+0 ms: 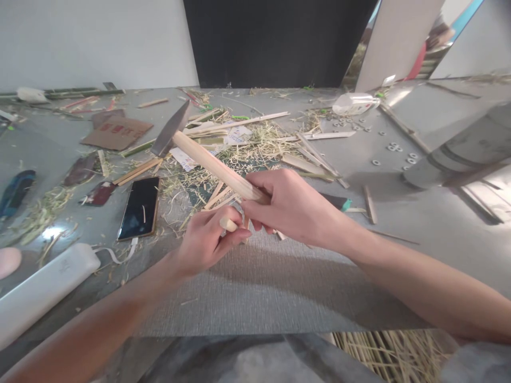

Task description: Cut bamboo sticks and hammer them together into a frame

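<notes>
My right hand [287,205] is closed round the wooden handle of a hammer [199,154]. The handle slants up and left, and the dark metal head [171,129] hangs above the littered table. My left hand [207,239] is just below it, fingers pinched on a small pale wooden piece [228,224] held over a grey woven mat [263,287]. The two hands nearly touch.
A black phone [140,207] lies left of my hands, a white power bank [43,287] with cable nearer the front left. Bamboo strips and shavings [255,138] litter the middle. Metal washers [393,148] and a plastic bag [353,102] lie at the right; cardboard [117,133] at the left.
</notes>
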Tool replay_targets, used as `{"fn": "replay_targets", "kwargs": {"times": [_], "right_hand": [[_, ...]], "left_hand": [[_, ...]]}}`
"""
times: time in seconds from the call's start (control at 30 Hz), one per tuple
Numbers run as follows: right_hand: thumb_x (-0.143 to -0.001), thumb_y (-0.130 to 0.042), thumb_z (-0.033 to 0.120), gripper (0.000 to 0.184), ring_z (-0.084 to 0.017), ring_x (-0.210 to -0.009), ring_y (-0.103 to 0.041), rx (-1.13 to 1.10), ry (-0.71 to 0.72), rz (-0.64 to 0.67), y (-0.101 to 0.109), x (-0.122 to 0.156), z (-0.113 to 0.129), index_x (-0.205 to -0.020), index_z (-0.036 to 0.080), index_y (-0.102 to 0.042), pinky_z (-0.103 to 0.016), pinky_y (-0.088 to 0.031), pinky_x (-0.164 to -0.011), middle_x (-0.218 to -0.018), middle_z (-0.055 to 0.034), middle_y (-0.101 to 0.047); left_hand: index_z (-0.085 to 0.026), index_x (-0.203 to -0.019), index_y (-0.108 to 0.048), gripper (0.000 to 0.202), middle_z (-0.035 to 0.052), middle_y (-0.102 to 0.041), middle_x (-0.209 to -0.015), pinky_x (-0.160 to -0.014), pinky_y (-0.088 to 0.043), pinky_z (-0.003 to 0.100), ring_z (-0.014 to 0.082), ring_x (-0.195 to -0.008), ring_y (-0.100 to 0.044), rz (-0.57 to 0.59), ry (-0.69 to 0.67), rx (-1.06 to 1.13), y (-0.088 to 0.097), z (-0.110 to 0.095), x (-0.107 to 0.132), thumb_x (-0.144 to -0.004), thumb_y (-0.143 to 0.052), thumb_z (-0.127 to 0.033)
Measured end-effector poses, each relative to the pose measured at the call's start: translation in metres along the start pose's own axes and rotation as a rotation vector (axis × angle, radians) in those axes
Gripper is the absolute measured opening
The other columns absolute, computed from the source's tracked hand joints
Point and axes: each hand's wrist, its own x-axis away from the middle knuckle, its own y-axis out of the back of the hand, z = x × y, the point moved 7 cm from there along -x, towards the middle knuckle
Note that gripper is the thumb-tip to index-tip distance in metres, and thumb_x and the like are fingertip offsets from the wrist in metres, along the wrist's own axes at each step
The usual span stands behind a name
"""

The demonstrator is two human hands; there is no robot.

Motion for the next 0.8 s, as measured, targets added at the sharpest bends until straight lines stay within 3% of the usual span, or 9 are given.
{"fn": "replay_targets", "kwargs": {"times": [0.43, 0.8], "right_hand": [[-0.080, -0.056, 0.021, 0.011, -0.009, -0.055, -0.038, 0.042, 0.020, -0.032, 0.002, 0.002, 0.004, -0.070, 0.021, -0.050, -0.027, -0.022, -0.047, -0.063, 0.0038, -0.050], [-0.076, -0.054, 0.016, 0.015, -0.008, -0.050, -0.031, 0.151, 0.029, -0.078, 0.005, 0.002, 0.012, -0.067, 0.021, -0.043, -0.029, -0.020, -0.053, -0.053, 0.0059, -0.044]], "left_hand": [[-0.024, -0.090, -0.062, 0.007, -0.0003, -0.075, -0.071, -0.051, -0.048, 0.026, 0.0142, -0.053, -0.066, -0.029, 0.004, -0.004, 0.003, -0.001, 0.001, -0.096, -0.064, -0.027], [-0.024, -0.087, -0.067, 0.009, 0.0000, -0.072, -0.066, -0.048, -0.046, 0.027, 0.0142, -0.050, -0.062, -0.091, 0.035, -0.044, 0.005, 0.001, 0.005, -0.094, -0.067, -0.029]]}}
